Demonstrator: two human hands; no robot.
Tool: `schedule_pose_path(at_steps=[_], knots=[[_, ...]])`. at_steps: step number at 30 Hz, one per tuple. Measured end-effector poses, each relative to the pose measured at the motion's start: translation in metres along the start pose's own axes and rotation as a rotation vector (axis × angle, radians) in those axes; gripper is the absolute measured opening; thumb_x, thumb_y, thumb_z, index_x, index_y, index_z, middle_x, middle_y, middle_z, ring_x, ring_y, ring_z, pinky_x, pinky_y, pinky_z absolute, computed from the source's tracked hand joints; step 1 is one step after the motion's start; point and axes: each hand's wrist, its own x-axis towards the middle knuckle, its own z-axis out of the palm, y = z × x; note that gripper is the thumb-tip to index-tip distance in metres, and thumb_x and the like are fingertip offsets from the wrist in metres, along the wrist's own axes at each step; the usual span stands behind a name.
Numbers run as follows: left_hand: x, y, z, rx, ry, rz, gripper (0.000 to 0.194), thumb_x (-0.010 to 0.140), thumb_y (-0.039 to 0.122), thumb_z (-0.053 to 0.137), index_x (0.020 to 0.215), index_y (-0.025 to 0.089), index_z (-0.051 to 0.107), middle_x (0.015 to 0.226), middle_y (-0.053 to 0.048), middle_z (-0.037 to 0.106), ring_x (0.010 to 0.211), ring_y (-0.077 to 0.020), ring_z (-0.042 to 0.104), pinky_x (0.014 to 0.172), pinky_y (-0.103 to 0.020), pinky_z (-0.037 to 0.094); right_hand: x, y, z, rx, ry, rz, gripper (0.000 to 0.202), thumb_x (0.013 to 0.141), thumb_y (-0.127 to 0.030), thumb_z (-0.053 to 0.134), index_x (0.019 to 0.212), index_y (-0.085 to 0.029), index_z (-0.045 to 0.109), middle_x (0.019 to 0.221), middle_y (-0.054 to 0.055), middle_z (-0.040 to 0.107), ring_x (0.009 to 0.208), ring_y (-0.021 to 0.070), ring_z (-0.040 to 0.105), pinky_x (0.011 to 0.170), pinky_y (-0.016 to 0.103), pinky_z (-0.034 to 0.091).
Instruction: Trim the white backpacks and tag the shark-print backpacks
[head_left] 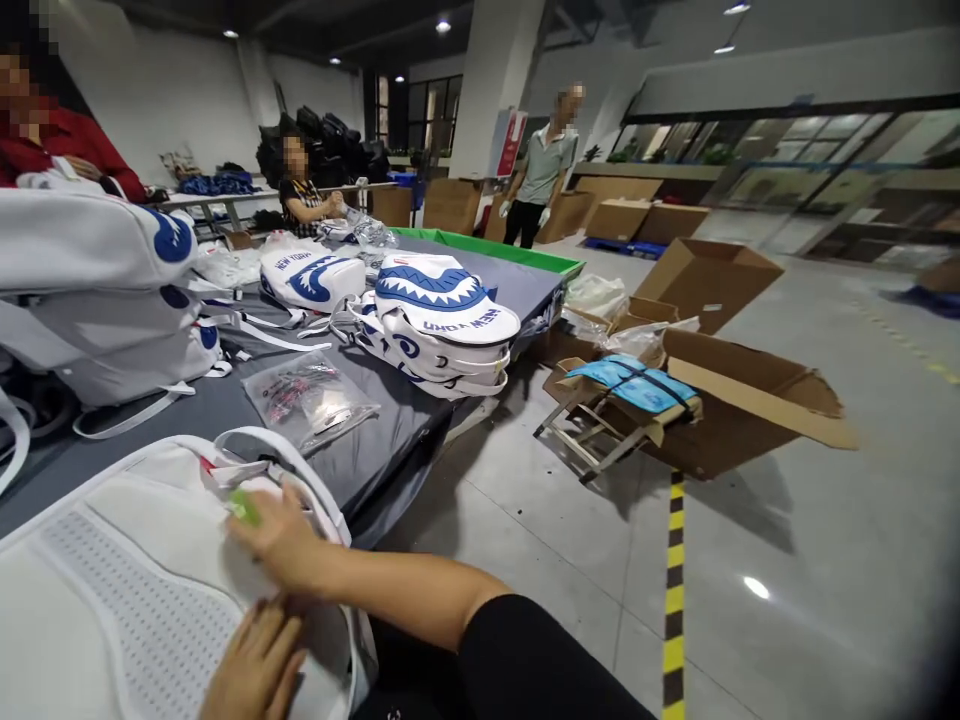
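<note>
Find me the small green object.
In the head view, the green object is left of centre and low, at the fingers of the right hand, over the white backpack.

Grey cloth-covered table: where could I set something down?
Two patches of the grey table look bare: one right of the clear plastic bag, before the white-and-blue shark-print backpack; another between that backpack and the bright green border. Crowded: left, with bulky white bags, and nearest, under the white backpack with perforated panel.

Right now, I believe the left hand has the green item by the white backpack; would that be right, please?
Not quite: the head view shows the right hand, not the left hand, with the green item, which is indeed by the white backpack.
</note>
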Motion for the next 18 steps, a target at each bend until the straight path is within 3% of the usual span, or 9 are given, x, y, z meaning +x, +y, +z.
schedule_pose_path(at_steps=[2, 4, 5, 8, 11, 15, 18], knots=[[-0.001, -0.024, -0.008, 0.087, 0.093, -0.04, 0.037, 0.089, 0.033, 0.048, 0.118, 0.028, 0.071, 0.128, -0.015, 0.07, 0.122, -0.0334, 0.063, 0.091, -0.05, 0.058, -0.018, 0.035, 0.0, -0.026, 0.041, 0.12, 0.026, 0.094, -0.021, 0.058, 0.119, -0.017, 0.064, 0.117, 0.014, 0.064, 0.104, 0.0222, 0.059, 0.089, 0.035, 0.051], [0.019, -0.061, -0.014, 0.213, 0.033, -0.078, 0.039, 0.092, 0.035, 0.048, 0.122, 0.02, 0.069, 0.139, -0.018, 0.062, 0.132, -0.0389, 0.056, 0.099, -0.057, 0.052, -0.028, 0.05, 0.005, -0.005, 0.09, 0.094, 0.037, 0.09, -0.022, 0.061, 0.126, -0.017, 0.059, 0.121, 0.016, 0.062, 0.11, 0.0249, 0.058, 0.093, 0.037, 0.051], [0.034, -0.081, -0.016, 0.255, -0.01, -0.082, 0.038, 0.095, 0.038, 0.045, 0.117, 0.018, 0.07, 0.134, -0.019, 0.064, 0.127, -0.0394, 0.058, 0.098, -0.058, 0.05, -0.029, 0.052, 0.009, 0.012, 0.122, 0.07, 0.041, 0.089, -0.023, 0.06, 0.13, -0.017, 0.056, 0.124, 0.016, 0.061, 0.114, 0.0258, 0.057, 0.095, 0.038, 0.051], [0.077, -0.127, -0.021, 0.238, -0.2, -0.028, 0.041, 0.101, 0.041, 0.04, 0.084, 0.018, 0.069, 0.091, -0.013, 0.071, 0.086, -0.0289, 0.066, 0.082, -0.047, 0.051, -0.028, 0.05, 0.025, 0.083, 0.198, 0.078, 0.046, 0.091, -0.023, 0.057, 0.136, -0.015, 0.049, 0.126, 0.018, 0.061, 0.116, 0.0257, 0.057, 0.098, 0.04, 0.051], [0.091, -0.139, -0.025, 0.173, -0.322, -0.023, 0.037, 0.101, 0.037, 0.043, 0.077, 0.019, 0.065, 0.081, -0.007, 0.066, 0.076, -0.0249, 0.061, 0.076, -0.041, 0.047, -0.029, 0.054, 0.034, 0.155, 0.229, 0.055, 0.044, 0.09, -0.021, 0.056, 0.133, -0.017, 0.048, 0.125, 0.017, 0.062, 0.117, 0.0244, 0.059, 0.101, 0.04, 0.051], [0.08, -0.136, -0.028, 0.091, -0.348, -0.099, 0.034, 0.099, 0.041, 0.047, 0.08, 0.02, 0.065, 0.083, -0.008, 0.067, 0.076, -0.0253, 0.061, 0.071, -0.039, 0.044, -0.035, 0.059, 0.036, 0.172, 0.201, 0.055, 0.042, 0.089, -0.022, 0.056, 0.13, -0.021, 0.049, 0.121, 0.014, 0.064, 0.114, 0.0248, 0.061, 0.099, 0.042, 0.053], [0.079, -0.139, -0.03, 0.038, -0.449, -0.128, 0.032, 0.097, 0.042, 0.049, 0.081, 0.02, 0.066, 0.08, -0.007, 0.067, 0.075, -0.0258, 0.062, 0.069, -0.037, 0.041, -0.037, 0.06, 0.035, 0.165, 0.189, 0.044, 0.038, 0.09, -0.021, 0.056, 0.127, -0.02, 0.051, 0.118, 0.014, 0.064, 0.111, 0.0243, 0.061, 0.096, 0.042, 0.054]])
